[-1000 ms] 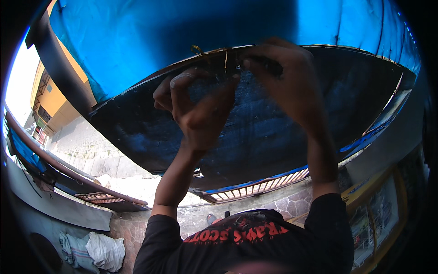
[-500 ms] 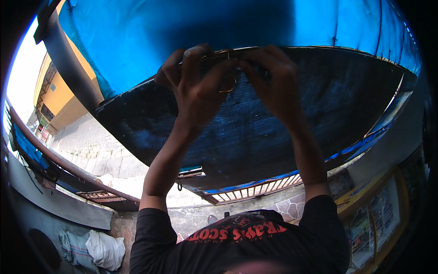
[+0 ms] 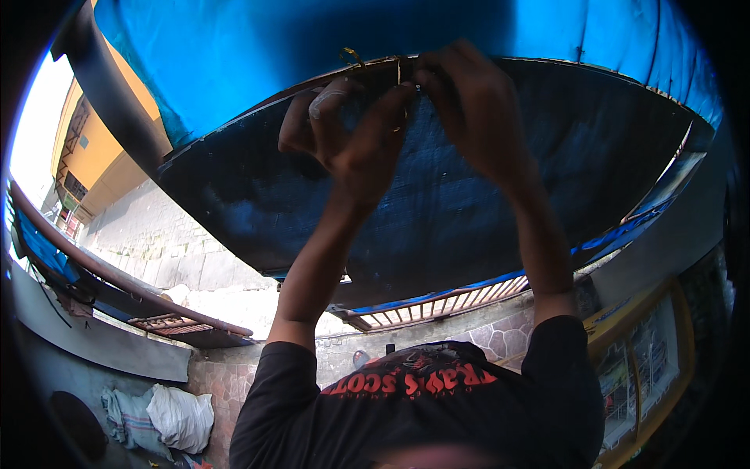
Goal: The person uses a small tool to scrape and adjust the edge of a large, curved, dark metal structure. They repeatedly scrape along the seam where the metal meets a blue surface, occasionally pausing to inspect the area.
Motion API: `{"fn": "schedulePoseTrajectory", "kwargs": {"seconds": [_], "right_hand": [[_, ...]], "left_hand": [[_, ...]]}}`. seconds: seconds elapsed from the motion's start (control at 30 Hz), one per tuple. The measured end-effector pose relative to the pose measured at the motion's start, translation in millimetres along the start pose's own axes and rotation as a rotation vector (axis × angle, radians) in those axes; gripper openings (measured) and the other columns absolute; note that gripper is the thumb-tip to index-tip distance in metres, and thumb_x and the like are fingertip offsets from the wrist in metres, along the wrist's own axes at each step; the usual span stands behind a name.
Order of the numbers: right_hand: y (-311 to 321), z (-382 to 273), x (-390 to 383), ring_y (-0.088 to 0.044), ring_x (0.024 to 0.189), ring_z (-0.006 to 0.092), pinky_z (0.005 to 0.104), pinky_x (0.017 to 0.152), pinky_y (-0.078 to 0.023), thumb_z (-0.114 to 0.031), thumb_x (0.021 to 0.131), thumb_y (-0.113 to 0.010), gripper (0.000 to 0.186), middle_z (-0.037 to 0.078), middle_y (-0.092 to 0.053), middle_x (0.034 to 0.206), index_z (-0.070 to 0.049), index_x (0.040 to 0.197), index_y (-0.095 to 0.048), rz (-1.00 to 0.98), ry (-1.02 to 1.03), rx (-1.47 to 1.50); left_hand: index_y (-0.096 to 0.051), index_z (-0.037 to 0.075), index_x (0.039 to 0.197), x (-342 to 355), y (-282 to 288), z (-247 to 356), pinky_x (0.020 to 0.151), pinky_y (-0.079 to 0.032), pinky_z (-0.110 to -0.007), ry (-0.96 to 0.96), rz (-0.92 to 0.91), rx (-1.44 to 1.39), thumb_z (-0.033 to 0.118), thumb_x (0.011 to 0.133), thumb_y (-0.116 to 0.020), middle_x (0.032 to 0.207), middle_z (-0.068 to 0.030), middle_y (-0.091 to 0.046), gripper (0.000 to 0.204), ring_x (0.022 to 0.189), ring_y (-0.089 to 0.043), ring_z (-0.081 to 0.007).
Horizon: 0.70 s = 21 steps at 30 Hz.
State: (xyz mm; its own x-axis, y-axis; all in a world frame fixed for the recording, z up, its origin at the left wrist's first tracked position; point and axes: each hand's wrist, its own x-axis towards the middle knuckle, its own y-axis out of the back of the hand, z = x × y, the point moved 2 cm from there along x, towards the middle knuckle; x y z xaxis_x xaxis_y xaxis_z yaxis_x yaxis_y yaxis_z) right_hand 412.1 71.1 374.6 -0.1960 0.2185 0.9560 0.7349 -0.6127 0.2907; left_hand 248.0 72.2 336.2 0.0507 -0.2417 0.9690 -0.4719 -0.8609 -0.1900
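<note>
Both my arms reach up to the seam where a blue tarp (image 3: 312, 39) meets a dark panel (image 3: 461, 211). A thin yellow strand, wire or cord, shows as a small loop (image 3: 351, 55) against the tarp and as a short vertical piece at the seam. My left hand (image 3: 351, 133) pinches the strand between thumb and forefinger, its other fingers curled at the panel's edge. Right beside it, my right hand (image 3: 476, 109) is closed in a pinch, its fingertips almost touching the left ones. Shadow partly hides what lies between the fingertips.
Below the panel runs a rusty barred railing (image 3: 437, 309). A brown metal rail (image 3: 101, 262) curves along the left. White sacks (image 3: 181, 418) lie at lower left, and a yellow-framed glass case (image 3: 644, 375) stands at lower right. A yellow building (image 3: 105, 180) shows outside.
Both hands have moved slightly up and right in view, as has the seam. My left fingers have come down from the tarp, and the yellow loop now shows above them.
</note>
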Motion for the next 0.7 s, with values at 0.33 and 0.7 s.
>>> {"fn": "schedulePoseTrajectory", "kwargs": {"seconds": [0.33,0.7], "right_hand": [[13,-2,7,-0.072,0.09,0.0308,0.0403,0.077,-0.055,-0.018,0.101,-0.065,0.018,0.015,-0.068,0.102,-0.002,0.109,-0.068,-0.123,-0.012,-0.027],[2,1,-1,-0.072,0.089,0.0231,0.0358,0.076,-0.057,-0.022,0.102,-0.065,0.025,0.014,-0.07,0.103,0.001,0.111,-0.068,-0.064,-0.078,0.084]], "left_hand": [[-0.084,0.019,0.095,23,24,15,0.095,-0.034,-0.046,0.277,-0.4,-0.204,0.024,0.074,-0.088,0.112,-0.0045,-0.058,0.021,0.114,-0.045,-0.0269],[-0.084,0.015,0.095,20,9,3,0.089,-0.029,-0.047,0.362,-0.33,-0.199,0.037,0.084,-0.084,0.103,-0.0064,-0.054,0.024,0.109,-0.039,-0.0271]]}}
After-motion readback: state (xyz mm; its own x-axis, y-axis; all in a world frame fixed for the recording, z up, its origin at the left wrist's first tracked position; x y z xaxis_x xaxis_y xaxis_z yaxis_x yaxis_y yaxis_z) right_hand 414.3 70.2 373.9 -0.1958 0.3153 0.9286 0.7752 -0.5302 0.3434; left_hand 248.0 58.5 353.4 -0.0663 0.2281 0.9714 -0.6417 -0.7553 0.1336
